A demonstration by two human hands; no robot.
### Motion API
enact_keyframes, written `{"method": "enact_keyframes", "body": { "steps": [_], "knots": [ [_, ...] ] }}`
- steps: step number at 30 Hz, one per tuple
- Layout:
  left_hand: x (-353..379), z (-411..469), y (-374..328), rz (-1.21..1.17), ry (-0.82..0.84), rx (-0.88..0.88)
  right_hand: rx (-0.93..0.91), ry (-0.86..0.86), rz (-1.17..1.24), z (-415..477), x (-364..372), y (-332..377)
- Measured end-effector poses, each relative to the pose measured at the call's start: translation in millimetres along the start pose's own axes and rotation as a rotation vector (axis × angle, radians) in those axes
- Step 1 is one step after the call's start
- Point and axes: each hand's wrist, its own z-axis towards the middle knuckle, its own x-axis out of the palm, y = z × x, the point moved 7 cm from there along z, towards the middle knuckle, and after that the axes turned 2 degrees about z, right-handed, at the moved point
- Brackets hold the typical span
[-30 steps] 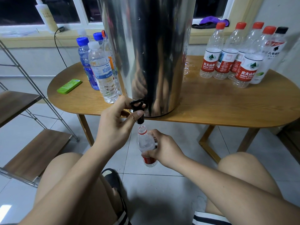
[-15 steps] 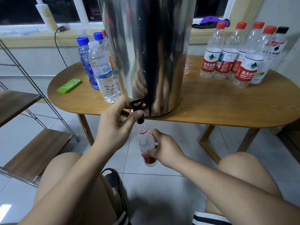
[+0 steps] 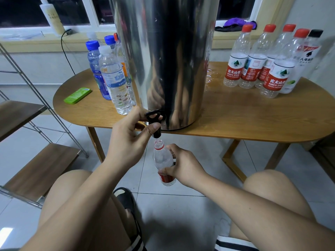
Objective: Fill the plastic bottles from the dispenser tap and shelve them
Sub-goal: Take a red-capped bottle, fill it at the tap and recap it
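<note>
While the left hand (image 3: 126, 136) curls its fingers round the black tap (image 3: 154, 115), thumb pressed against the spout and hiding part of it, the right hand (image 3: 183, 166) grips an uncapped bottle (image 3: 162, 158) about its middle. The bottle's mouth sits just under the spout, and its base is held off the floor. Whether water is running cannot be told.

The tap juts from the foot of the steel dispenser (image 3: 163, 60), which stands at the near edge of the wooden table (image 3: 235, 122). Just left of the dispenser stands a cluster of capped bottles with water (image 3: 116, 82), and farther left lies a flat green case (image 3: 77, 95). Right of the dispenser stand empty bottles (image 3: 253, 62), most of them red-capped. Well left of the dispenser is a metal rack (image 3: 36, 171) with wooden shelves.

Since half a second ago, both hands and the bottle have kept their places.
</note>
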Motion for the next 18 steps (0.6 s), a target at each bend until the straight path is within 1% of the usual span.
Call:
{"method": "enact_keyframes", "body": {
  "steps": [18],
  "knots": [
    [0.1, -1.0, 3.4, 0.015, 0.000, -0.008, -0.016, 0.001, -0.026, 0.7, 0.9, 0.3]
  ]
}}
